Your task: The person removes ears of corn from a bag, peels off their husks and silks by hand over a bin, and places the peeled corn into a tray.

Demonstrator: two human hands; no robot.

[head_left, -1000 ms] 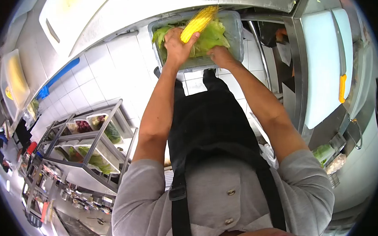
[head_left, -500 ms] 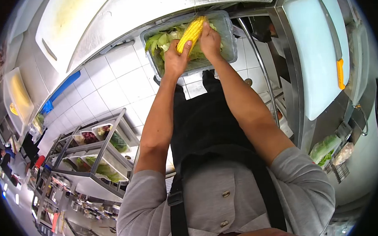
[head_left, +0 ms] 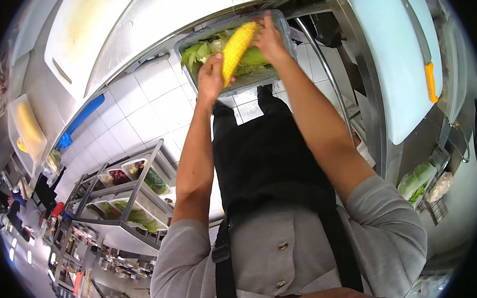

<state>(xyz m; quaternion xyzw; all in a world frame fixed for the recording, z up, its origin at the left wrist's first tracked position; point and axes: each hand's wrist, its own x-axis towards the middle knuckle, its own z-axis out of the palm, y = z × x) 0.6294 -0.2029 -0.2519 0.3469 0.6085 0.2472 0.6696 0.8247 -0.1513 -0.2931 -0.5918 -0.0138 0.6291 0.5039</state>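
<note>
A husked yellow corn cob [head_left: 238, 45] slants over a clear plastic bin [head_left: 188, 79]. My left hand [head_left: 211, 78] is closed around its lower end. Beside the cob's upper end is my right hand [head_left: 271, 40], fingers spread and slightly blurred; whether a fingertip touches the kernels I cannot tell. Green corn husks [head_left: 196, 54] and pale silk lie in the bin beneath both hands.
A steel counter [head_left: 158, 24] with a white cutting board [head_left: 76, 36] runs ahead. To the right, an orange-handled knife [head_left: 430, 82] lies on a pale blue board [head_left: 389, 62]. A rack [head_left: 140, 206] of vegetable tubs stands at left. A metal rail [head_left: 328, 70] is near my right arm.
My right hand has loosened from the cob, its fingers spreading apart. The cob has tipped more upright and its lower end has dropped slightly, still in my left hand.
</note>
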